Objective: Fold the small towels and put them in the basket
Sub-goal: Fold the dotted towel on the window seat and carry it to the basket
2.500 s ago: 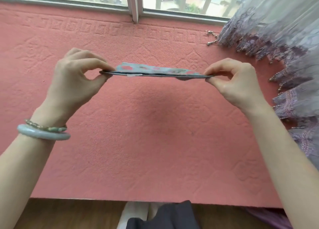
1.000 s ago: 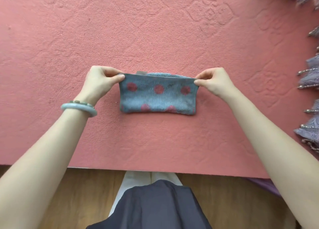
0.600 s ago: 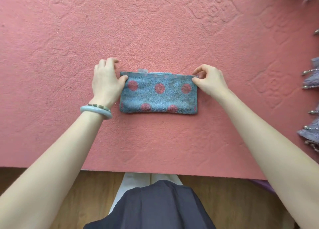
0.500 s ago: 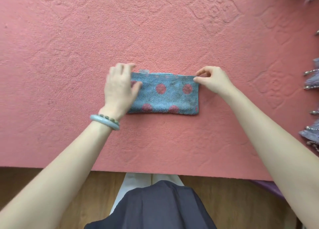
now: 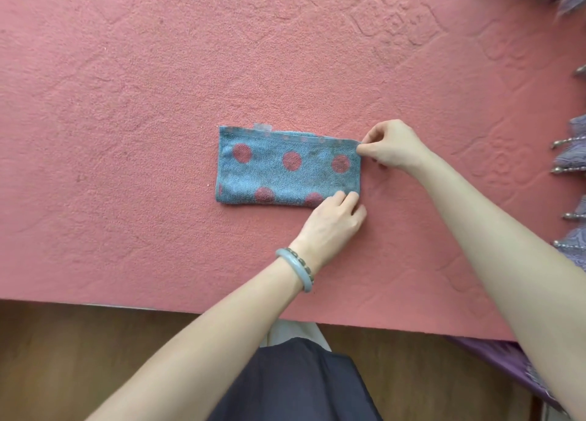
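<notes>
Blue towel (image 5: 285,167) mid-mat (image 5: 126,103) — left hand (image 5: 333,224) pinches its near-right corner, right hand (image 5: 393,146) the far-right — uneven lifting could skew the layers.

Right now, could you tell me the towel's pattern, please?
The towel is blue with red dots; head view.

Mat (image 5: 126,103) lies bare to the left of the towel (image 5: 285,170), beyond its far edge and along the near strip. Passage is free on those 3 sides.

The towel's right end is crowded. The right hand (image 5: 393,146) pinches the far right corner and the left hand (image 5: 333,224) grips the near right corner, with a narrow gap between the 2.

The left forearm crosses the near strip diagonally, and the right forearm blocks the lower right.

Beaded curtain fringe (image 5: 574,154) intrudes over the mat's right edge. The blurred purple cloth at top right is possibly the same curtain.
</notes>
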`<state>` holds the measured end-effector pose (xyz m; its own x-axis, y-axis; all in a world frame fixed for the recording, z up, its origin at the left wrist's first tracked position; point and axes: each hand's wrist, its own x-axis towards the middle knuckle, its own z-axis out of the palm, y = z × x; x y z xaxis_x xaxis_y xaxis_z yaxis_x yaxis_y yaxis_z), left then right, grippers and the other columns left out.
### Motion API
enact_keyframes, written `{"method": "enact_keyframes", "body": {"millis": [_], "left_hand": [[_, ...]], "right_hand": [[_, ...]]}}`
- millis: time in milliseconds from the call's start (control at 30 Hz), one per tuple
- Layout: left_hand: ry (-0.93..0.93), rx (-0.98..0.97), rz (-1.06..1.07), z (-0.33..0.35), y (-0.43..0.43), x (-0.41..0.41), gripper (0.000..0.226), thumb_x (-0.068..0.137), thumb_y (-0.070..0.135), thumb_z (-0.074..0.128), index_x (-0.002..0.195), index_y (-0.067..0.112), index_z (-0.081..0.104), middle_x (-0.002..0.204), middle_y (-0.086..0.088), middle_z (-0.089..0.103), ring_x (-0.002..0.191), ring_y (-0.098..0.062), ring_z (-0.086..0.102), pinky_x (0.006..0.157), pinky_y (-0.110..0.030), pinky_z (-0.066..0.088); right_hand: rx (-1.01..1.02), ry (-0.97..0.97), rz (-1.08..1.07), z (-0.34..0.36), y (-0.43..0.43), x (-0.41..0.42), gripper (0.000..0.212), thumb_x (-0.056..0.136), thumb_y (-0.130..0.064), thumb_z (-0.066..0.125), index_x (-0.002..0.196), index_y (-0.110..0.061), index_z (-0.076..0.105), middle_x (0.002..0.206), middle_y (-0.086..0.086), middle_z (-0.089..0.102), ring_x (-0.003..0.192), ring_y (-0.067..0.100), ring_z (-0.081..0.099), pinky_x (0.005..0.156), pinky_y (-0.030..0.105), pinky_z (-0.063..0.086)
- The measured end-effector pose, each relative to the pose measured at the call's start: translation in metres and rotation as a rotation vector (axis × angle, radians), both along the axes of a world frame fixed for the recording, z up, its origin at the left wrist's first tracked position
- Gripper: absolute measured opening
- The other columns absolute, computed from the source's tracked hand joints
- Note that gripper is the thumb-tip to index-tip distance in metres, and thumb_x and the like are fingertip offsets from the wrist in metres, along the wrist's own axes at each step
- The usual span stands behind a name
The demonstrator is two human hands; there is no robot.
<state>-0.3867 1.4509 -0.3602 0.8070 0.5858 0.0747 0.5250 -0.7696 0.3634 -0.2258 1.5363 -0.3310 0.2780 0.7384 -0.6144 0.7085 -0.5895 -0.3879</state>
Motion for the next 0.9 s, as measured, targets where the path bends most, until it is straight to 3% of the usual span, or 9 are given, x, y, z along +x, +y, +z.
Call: {"method": "enact_keyframes", "body": {"millis": [100, 200, 300, 400, 500, 600, 700, 800, 900], "left_hand": [[0.016, -0.083, 0.061, 0.008, 0.002, 0.004, 0.019, 0.072, 0.003, 0.042, 0.063, 0.011, 0.057, 0.068, -0.008, 0.055, 0.057, -0.025, 0.053, 0.049, -0.032, 0.041], [-0.036, -0.189, 0.195, 0.018, 0.003, 0.003, 0.014, 0.070, -0.005, 0.047, 0.070, 0.006, 0.055, 0.071, -0.012, 0.053, 0.058, -0.029, 0.054, 0.041, -0.032, 0.042], [-0.226, -0.349, 0.376, 0.029, 0.003, -0.010, 0.012, 0.075, -0.005, 0.060, 0.082, 0.003, 0.056, 0.081, -0.015, 0.054, 0.069, -0.033, 0.055, 0.060, -0.040, 0.048], [-0.448, -0.519, 0.690, 0.051, 0.004, -0.038, 0.005, 0.082, 0.007, 0.062, 0.086, 0.010, 0.062, 0.084, -0.005, 0.061, 0.075, -0.018, 0.061, 0.073, -0.031, 0.050], [-0.585, -0.687, 0.993, 0.064, 0.013, -0.069, 0.007, 0.081, 0.010, 0.068, 0.081, 0.016, 0.064, 0.076, 0.007, 0.066, 0.069, -0.002, 0.062, 0.072, -0.018, 0.051], [-0.618, -0.795, 1.208, 0.057, 0.024, -0.103, 0.013, 0.078, 0.011, 0.071, 0.074, 0.021, 0.064, 0.069, 0.012, 0.066, 0.063, 0.001, 0.061, 0.073, -0.024, 0.052], [-0.618, -0.818, 1.336, 0.044, 0.032, -0.135, 0.014, 0.077, 0.014, 0.072, 0.070, 0.023, 0.063, 0.067, 0.008, 0.066, 0.063, -0.007, 0.061, 0.074, -0.038, 0.055], [-0.577, -0.782, 1.371, 0.036, 0.034, -0.152, 0.015, 0.078, 0.014, 0.071, 0.070, 0.024, 0.062, 0.067, 0.009, 0.065, 0.062, -0.004, 0.058, 0.073, -0.031, 0.051], [-0.496, -0.784, 1.377, 0.031, 0.033, -0.157, 0.014, 0.079, 0.015, 0.070, 0.072, 0.024, 0.061, 0.068, 0.012, 0.062, 0.062, 0.003, 0.056, 0.070, -0.023, 0.044]], "right_hand": [[0.025, 0.047, -0.045, 0.003, -0.001, 0.000, 0.003, 0.066, -0.021, 0.065, 0.064, -0.019, 0.064, 0.072, 0.008, 0.072, 0.066, 0.019, 0.065, 0.076, 0.039, 0.057], [0.059, 0.139, -0.119, 0.014, 0.002, -0.003, 0.005, 0.066, -0.014, 0.065, 0.062, -0.018, 0.065, 0.072, 0.014, 0.071, 0.060, 0.017, 0.063, 0.072, 0.036, 0.058], [0.122, 0.208, -0.146, 0.032, 0.012, -0.017, 0.011, 0.070, -0.007, 0.066, 0.065, -0.017, 0.065, 0.068, 0.013, 0.065, 0.056, 0.014, 0.057, 0.061, 0.027, 0.053], [0.144, 0.261, -0.149, 0.045, 0.029, -0.046, 0.012, 0.069, -0.007, 0.067, 0.062, -0.016, 0.064, 0.059, 0.006, 0.060, 0.050, 0.011, 0.054, 0.054, 0.023, 0.050], [0.144, 0.256, -0.142, 0.045, 0.048, -0.088, 0.011, 0.063, -0.012, 0.070, 0.056, -0.016, 0.062, 0.054, 0.004, 0.060, 0.050, 0.013, 0.057, 0.059, 0.031, 0.056], [0.179, 0.204, -0.092, 0.039, 0.062, -0.131, 0.009, 0.058, -0.020, 0.071, 0.057, -0.013, 0.066, 0.059, 0.004, 0.066, 0.061, 0.017, 0.066, 0.071, 0.038, 0.059], [0.182, 0.155, -0.025, 0.033, 0.071, -0.168, 0.010, 0.064, -0.022, 0.070, 0.068, -0.013, 0.072, 0.075, 0.009, 0.073, 0.077, 0.019, 0.068, 0.071, 0.028, 0.055], [0.170, 0.109, -0.003, 0.023, 0.074, -0.194, 0.018, 0.065, -0.023, 0.068, 0.078, -0.014, 0.073, 0.088, 0.011, 0.073, 0.090, 0.024, 0.066, 0.067, 0.024, 0.046], [0.161, 0.048, 0.027, 0.010, 0.073, -0.208, 0.023, 0.066, -0.024, 0.067, 0.085, -0.013, 0.072, 0.095, 0.012, 0.072, 0.096, 0.027, 0.066, 0.071, 0.026, 0.047]]}}
